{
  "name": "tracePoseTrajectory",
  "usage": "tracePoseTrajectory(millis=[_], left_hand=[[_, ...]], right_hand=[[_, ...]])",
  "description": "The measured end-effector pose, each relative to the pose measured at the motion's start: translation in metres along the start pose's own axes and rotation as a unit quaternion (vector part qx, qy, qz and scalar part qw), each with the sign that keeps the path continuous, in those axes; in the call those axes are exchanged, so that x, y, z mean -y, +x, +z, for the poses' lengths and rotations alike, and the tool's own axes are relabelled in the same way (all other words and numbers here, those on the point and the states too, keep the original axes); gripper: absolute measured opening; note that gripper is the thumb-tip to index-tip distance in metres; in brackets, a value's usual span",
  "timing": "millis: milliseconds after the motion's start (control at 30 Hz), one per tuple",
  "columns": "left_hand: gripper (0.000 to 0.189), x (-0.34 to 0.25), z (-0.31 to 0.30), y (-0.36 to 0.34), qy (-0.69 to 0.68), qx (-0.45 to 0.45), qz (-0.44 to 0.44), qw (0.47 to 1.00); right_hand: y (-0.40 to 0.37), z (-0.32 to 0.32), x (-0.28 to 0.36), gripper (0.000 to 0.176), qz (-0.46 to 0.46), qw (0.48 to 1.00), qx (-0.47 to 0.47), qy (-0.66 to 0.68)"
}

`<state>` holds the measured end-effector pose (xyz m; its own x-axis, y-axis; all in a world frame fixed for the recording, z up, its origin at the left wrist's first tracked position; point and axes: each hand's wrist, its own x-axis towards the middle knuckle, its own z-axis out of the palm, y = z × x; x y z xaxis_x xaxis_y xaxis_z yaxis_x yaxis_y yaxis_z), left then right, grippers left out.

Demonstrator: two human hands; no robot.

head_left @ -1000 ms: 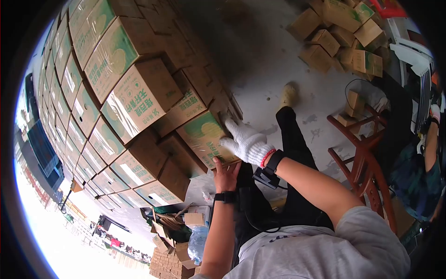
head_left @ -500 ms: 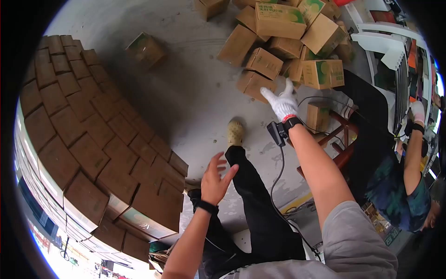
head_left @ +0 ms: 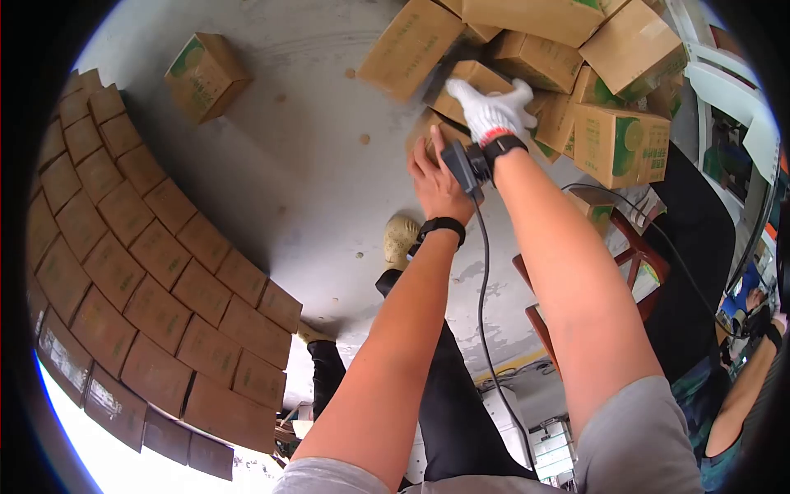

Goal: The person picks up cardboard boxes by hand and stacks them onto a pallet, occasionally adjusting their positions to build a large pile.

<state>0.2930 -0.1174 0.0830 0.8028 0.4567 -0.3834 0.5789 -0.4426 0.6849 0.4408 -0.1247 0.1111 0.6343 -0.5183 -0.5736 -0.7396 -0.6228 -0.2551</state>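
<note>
- The right hand (head_left: 494,107), white-gloved, is spreading its fingers over a cardboard box (head_left: 477,72) within the pile; contact is unclear.
- The left hand (head_left: 440,188) is holding bare fingers slightly apart, fingertips meeting a blurred box (head_left: 425,132) in view; touch is uncertain.
- A nearby carton (head_left: 617,146) is showing a green circle and green characters, too small to read.
- A lone carton (head_left: 206,78) is resting on the floor (head_left: 313,148), showing green print.

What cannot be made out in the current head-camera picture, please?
All in the head view:
Left hand: its hold on the blurred box, partly behind the wrist device.
Right hand: whether it grips the box beneath, hidden by its glove.
Lone box: exact lettering, blurred.
Stack: left extent, cut off by the lens rim.
</note>
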Motion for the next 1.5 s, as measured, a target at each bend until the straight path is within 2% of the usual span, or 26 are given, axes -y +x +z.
tracePoseTrajectory(millis=[67,133,200,233,267,333,367,400,433,467,500,567,600,633,667,700,767,800,833,867,900,967,1067,1167,1400,1500], left_hand=[[0.132,0.002,-0.025,-0.009,0.009,-0.036,-0.031,0.999],[0.134,0.011,-0.071,-0.046,-0.035,-0.007,-0.059,0.998],[0.137,0.009,-0.123,-0.107,-0.052,0.002,-0.105,0.993],[0.138,-0.001,-0.159,-0.139,-0.105,0.021,-0.168,0.980],[0.138,-0.012,-0.195,-0.170,-0.157,0.039,-0.230,0.960],[0.137,-0.018,-0.254,-0.236,-0.318,0.054,-0.266,0.909],[0.136,-0.027,-0.285,-0.262,-0.416,0.066,-0.290,0.859],[0.135,-0.036,-0.320,-0.284,-0.507,0.071,-0.309,0.801],[0.133,-0.042,-0.360,-0.299,-0.522,0.106,-0.305,0.790],[0.132,-0.034,-0.388,-0.320,-0.558,0.138,-0.310,0.757],[0.131,-0.029,-0.419,-0.337,-0.573,0.155,-0.304,0.746],[0.128,-0.010,-0.471,-0.368,-0.609,0.187,-0.254,0.728],[0.128,-0.001,-0.497,-0.386,-0.626,0.192,-0.254,0.712],[0.128,0.013,-0.520,-0.404,-0.636,0.187,-0.243,0.708],[0.128,0.024,-0.538,-0.422,-0.648,0.183,-0.231,0.703],[0.129,0.030,-0.549,-0.434,-0.656,0.170,-0.224,0.701],[0.133,0.065,-0.580,-0.480,-0.630,0.108,-0.224,0.736],[0.134,0.076,-0.585,-0.495,-0.621,0.079,-0.221,0.748],[0.134,0.088,-0.593,-0.511,-0.632,0.069,-0.206,0.744],[0.134,0.100,-0.598,-0.525,-0.627,0.033,-0.218,0.747],[0.135,0.110,-0.600,-0.537,-0.622,-0.002,-0.231,0.748],[0.135,0.131,-0.598,-0.560,-0.628,-0.032,-0.214,0.748],[0.135,0.146,-0.591,-0.583,-0.637,-0.064,-0.204,0.741],[0.135,0.149,-0.586,-0.593,-0.651,-0.073,-0.206,0.727],[0.140,0.154,-0.566,-0.592,-0.629,-0.061,-0.190,0.752],[0.142,0.151,-0.570,-0.581,-0.607,-0.067,-0.172,0.773]], right_hand=[[0.000,-0.017,-0.023,0.110,-0.055,0.998,-0.003,0.010],[0.012,-0.024,-0.070,0.092,-0.061,0.955,0.123,0.262],[0.034,-0.068,-0.153,0.068,-0.293,0.915,0.274,0.052],[-0.013,-0.086,-0.141,0.063,-0.131,0.943,0.212,0.220],[-0.067,-0.111,-0.124,0.059,0.043,0.916,0.142,0.374],[-0.140,-0.167,-0.110,0.054,0.129,0.838,0.234,0.475],[-0.166,-0.191,-0.111,0.055,0.146,0.808,0.311,0.479],[-0.183,-0.212,-0.125,0.058,0.156,0.804,0.309,0.483],[-0.187,-0.235,-0.128,0.060,0.332,0.628,0.461,0.532],[-0.202,-0.202,-0.149,0.060,0.343,0.614,0.485,0.519],[-0.247,-0.191,-0.113,0.064,0.335,0.669,0.414,0.519],[-0.306,-0.285,-0.126,0.072,0.285,0.768,0.254,0.514],[-0.376,-0.259,-0.067,0.077,0.246,0.809,0.164,0.508],[-0.357,-0.273,-0.100,0.072,0.122,0.749,0.443,0.478],[-0.336,-0.279,-0.129,0.068,-0.008,0.618,0.679,0.397],[-0.350,-0.271,-0.135,0.068,-0.019,0.618,0.687,0.381],[-0.384,-0.258,-0.129,0.063,0.058,0.735,0.604,0.302],[-0.433,-0.233,-0.099,0.055,-0.229,0.714,0.646,0.143],[-0.490,-0.213,-0.063,0.064,-0.347,0.703,0.621,-0.022],[-0.549,-0.188,-0.038,0.118,-0.356,0.734,0.576,-0.045],[-0.601,-0.158,-0.021,0.120,-0.442,0.682,0.581,0.046],[-0.625,-0.125,-0.015,0.115,-0.585,0.597,0.547,-0.045],[-0.651,-0.087,-0.014,0.106,-0.696,0.526,0.486,-0.044],[-0.661,-0.051,-0.011,0.101,-0.738,0.468,0.486,0.013],[-0.647,-0.020,-0.009,0.098,-0.801,0.420,0.426,-0.036],[-0.646,-0.022,-0.013,0.098,-0.808,0.433,0.397,-0.058]])
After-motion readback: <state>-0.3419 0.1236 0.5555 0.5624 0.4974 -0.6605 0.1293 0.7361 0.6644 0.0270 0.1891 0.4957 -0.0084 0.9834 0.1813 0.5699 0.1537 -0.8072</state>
